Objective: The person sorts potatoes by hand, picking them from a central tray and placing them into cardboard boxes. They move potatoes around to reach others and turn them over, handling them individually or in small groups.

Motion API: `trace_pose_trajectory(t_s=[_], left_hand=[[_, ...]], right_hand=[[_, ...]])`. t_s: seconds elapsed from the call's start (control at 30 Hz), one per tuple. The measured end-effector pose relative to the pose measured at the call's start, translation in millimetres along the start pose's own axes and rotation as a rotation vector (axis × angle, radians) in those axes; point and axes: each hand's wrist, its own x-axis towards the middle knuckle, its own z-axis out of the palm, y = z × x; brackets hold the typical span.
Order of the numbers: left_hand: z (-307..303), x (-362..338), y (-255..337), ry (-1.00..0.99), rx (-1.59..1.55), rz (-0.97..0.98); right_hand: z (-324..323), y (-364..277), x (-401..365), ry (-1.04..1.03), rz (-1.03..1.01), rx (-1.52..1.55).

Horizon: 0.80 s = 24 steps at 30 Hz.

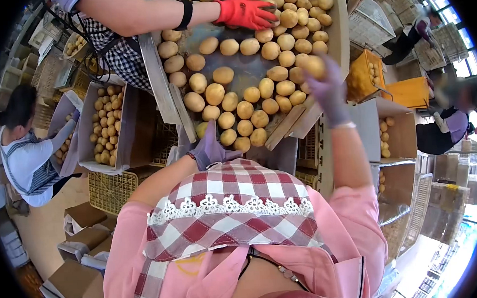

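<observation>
Potatoes (214, 94) cover much of a metal sorting table with wooden side boards (180, 111). My left hand (212, 149), in a purple glove, is at the near edge of the table. Its thumb and a finger are spread apart beside the nearest potatoes, and no potato is clearly held in it. My right hand (329, 87), in a matching glove and blurred by motion, is raised over the right rim with a potato (314, 67) at its fingertips. Part of its grip is smeared.
Across the table, a co-worker's red-gloved hand (248, 13) touches the potatoes. A lined box of potatoes (118, 165) stands at left, near a yellow crate (111, 192). At right are a cardboard box (401, 121) and an orange crate (360, 78). Other people work on both sides.
</observation>
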Motion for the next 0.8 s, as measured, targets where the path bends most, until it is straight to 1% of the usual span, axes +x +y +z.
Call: trace_pose_trajectory(t_s=[0.03,0.07,0.1,0.13,0.2,0.23,0.27,0.3,0.33,0.4,0.43,0.47,0.5,0.53,0.57,0.6,0.63,0.67,0.7,0.73,0.77,0.8], left_hand=[[-5.8,5.0,0.1,-0.038,-0.016,-0.013],[-9.1,7.8,1.5,-0.079,-0.029,-0.025],[-8.3,6.7,2.9,-0.099,0.0,-0.008],[-6.9,2.9,3.1,-0.116,0.027,0.008],[-7.5,-1.2,0.2,-0.137,0.056,0.03],[-6.9,-0.8,0.3,-0.14,0.063,0.036],[-6.5,-0.5,0.1,-0.141,0.075,0.04],[-6.6,1.7,0.0,-0.083,0.062,0.007],[-7.9,2.6,-0.9,-0.082,0.085,0.014],[-10.7,4.6,-1.8,-0.086,0.125,0.035],[-14.1,4.6,-3.1,-0.116,0.172,0.071],[-19.1,3.5,-4.7,-0.146,0.218,0.108],[-22.4,1.5,-5.6,-0.175,0.264,0.146],[-21.4,-2.2,-5.4,-0.05,0.248,0.159],[-18.6,-6.5,-4.7,0.074,0.229,0.171],[-17.8,-9.3,-3.5,0.198,0.208,0.184],[-23.2,-7.1,-4.0,0.251,0.171,0.21],[-35.3,3.7,-3.6,0.198,0.128,0.169],[-54.6,15.7,-3.1,0.145,0.083,0.124],[-60.6,17.5,-1.6,0.09,0.041,0.082],[-65.5,20.7,1.3,-0.026,-0.04,-0.007],[-47.5,4.2,-4.3,-0.118,0.138,0.091]], right_hand=[[-38.9,32.3,-9.8,0.119,0.039,-0.11],[-82.2,64.1,-23.6,0.189,0.241,0.135],[-129.0,103.3,-43.7,0.294,0.271,-0.22],[-175.6,142.3,-63.7,0.396,0.347,-0.565],[-207.7,124.3,-76.3,0.5,0.706,-0.745],[-200.3,123.0,-72.5,0.493,0.418,-0.834],[-180.8,126.2,-68.0,0.393,0.41,-0.665],[-143.4,111.9,-56.3,0.299,0.405,-0.496],[-97.0,74.3,-33.8,0.208,0.174,-0.116],[-22.5,-2.1,-4.9,-0.086,0.267,0.112],[15.2,-7.7,4.8,-0.299,0.247,0.055],[58.9,-7.7,8.8,-0.451,0.272,0.078],[80.9,-31.8,21.1,-0.687,0.247,-0.115],[118.3,-30.0,15.3,-0.671,0.174,-0.198],[144.5,-34.5,12.5,-0.805,0.192,-0.278],[144.4,-61.4,14.4,-0.759,0.219,-0.231],[149.9,-70.9,17.4,-0.758,0.245,-0.247],[152.8,-74.9,19.0,-0.758,0.269,-0.262],[158.3,-69.7,14.7,-0.707,0.259,-0.245],[165.6,-59.1,10.1,-0.652,0.247,-0.23],[174.4,-47.1,10.9,-0.731,0.299,-0.226],[166.0,-51.9,9.6,-0.722,0.294,-0.255]])
